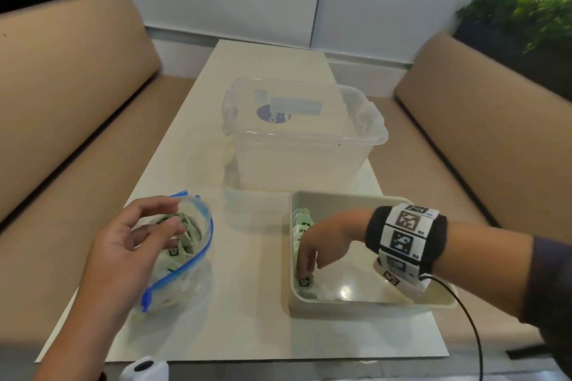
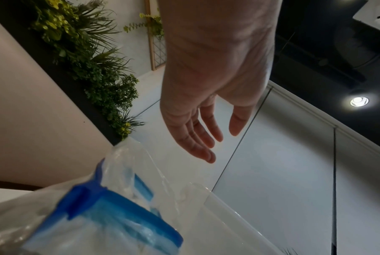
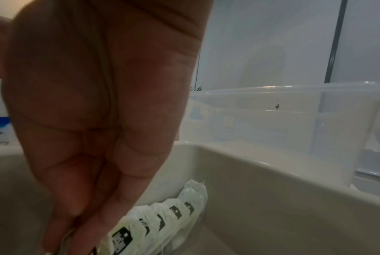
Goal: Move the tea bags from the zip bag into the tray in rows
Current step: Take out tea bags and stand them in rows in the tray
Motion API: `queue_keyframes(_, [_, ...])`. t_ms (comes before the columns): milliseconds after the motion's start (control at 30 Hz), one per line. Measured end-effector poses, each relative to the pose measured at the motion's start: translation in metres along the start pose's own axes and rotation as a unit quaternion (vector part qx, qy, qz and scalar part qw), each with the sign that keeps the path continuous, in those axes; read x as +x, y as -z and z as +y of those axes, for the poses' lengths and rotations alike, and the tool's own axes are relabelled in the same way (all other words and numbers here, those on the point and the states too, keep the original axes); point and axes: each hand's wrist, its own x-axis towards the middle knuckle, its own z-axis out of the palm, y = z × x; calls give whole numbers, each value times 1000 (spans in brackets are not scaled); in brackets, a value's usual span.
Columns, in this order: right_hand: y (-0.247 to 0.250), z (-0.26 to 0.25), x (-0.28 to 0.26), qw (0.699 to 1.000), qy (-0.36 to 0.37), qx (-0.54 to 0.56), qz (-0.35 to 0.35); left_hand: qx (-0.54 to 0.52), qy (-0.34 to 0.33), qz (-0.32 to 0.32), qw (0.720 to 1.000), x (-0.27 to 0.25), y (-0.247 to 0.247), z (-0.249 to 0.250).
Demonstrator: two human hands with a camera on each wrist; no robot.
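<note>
A clear zip bag [image 1: 188,269] with a blue zip strip lies open at the table's front left, with several tea bags [image 1: 185,241] inside. My left hand [image 1: 170,215] hovers just above its mouth, fingers relaxed and holding nothing; the left wrist view shows the left hand [image 2: 224,143] open above the zip bag [image 2: 101,217]. A beige tray [image 1: 365,303] sits at the front right. A row of tea bags [image 1: 301,226] stands along its left wall. My right hand [image 1: 308,269] reaches down inside and pinches a tea bag [image 1: 305,282] at the row's near end. In the right wrist view the right hand [image 3: 60,241] hides that bag beside the row of tea bags [image 3: 169,212].
A large clear plastic box [image 1: 297,145] with its lid leaning in it stands behind the tray, close to the tray's far wall [image 3: 272,186]. Tan benches flank the white table [image 1: 247,303]. A black cable [image 1: 470,325] hangs from my right wristband.
</note>
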Motion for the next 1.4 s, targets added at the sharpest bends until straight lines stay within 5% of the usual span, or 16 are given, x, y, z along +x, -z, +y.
queue_keyframes(333, [-1,-7,-10,998,-9,-67,13,-4,-14,26,1000,7,13,0])
queue_keyframes(533, [49,-27,-31,981,-1,-61,183,112,-37,105,987,8,39,-19])
queue_keyframes(767, [103,-112,21,960,106,-83,247,260,23,21,965,-13,36,-54])
queue_keyframes(867, [102,-138,62,947,92,-157,266,296,38,12,954,-16,28,-58])
queue_keyframes(1033, [86,-158,102,946,3,-237,222,274,39,22,961,-14,29,-66])
queue_keyframes(1267, [75,-161,107,935,70,-247,246,224,57,20,973,-12,31,-73])
queue_keyframes(1400, [83,-148,98,950,66,-122,279,212,39,25,976,-12,38,-71])
